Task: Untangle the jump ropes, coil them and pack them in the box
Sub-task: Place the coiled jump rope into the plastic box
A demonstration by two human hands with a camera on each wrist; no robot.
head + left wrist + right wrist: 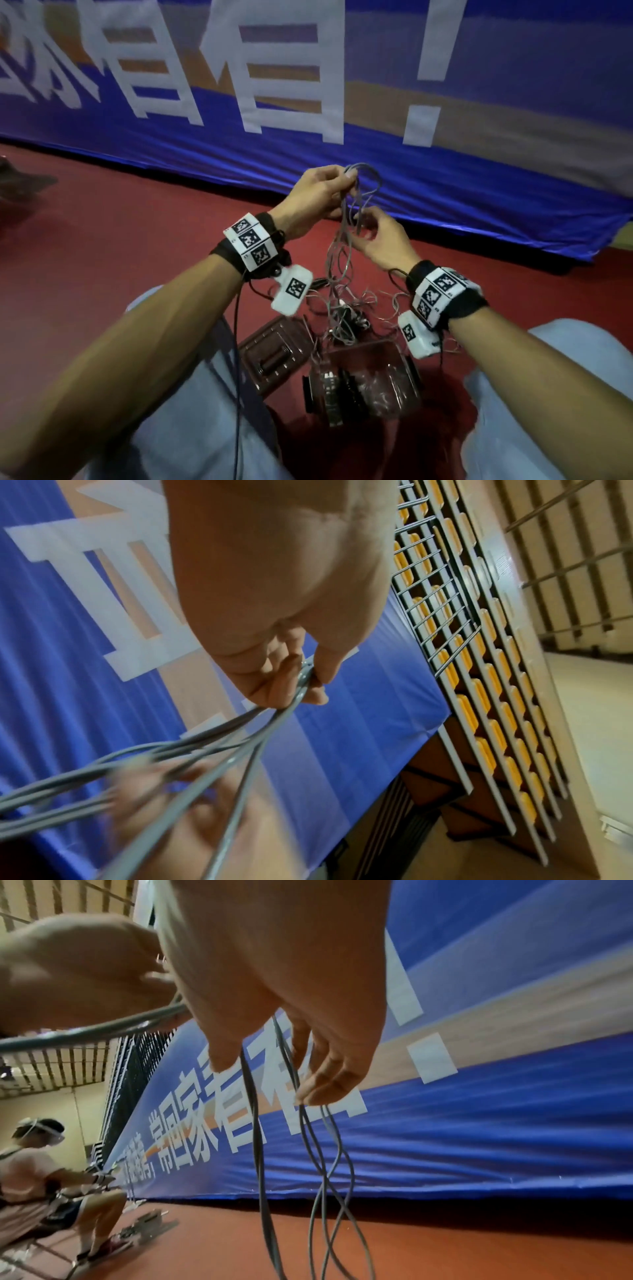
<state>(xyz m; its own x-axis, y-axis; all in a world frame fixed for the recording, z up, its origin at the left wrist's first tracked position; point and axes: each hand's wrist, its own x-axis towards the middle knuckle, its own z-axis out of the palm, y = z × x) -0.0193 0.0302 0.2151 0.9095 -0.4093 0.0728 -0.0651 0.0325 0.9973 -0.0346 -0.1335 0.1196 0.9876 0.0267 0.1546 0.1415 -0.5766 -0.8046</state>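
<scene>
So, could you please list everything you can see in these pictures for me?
jump ropes: tangled bundle, count unclear, grey, held up, trailing down to the floor
box: one, clear, on the floor between the knees, some rope inside
lid: one, brown, on the floor left of the box
banner: one, blue with white characters, ahead
floor: red
seated person: one, far left in the right wrist view
left hand: fingers pinch the rope loops
right hand: fingers hold hanging strands
</scene>
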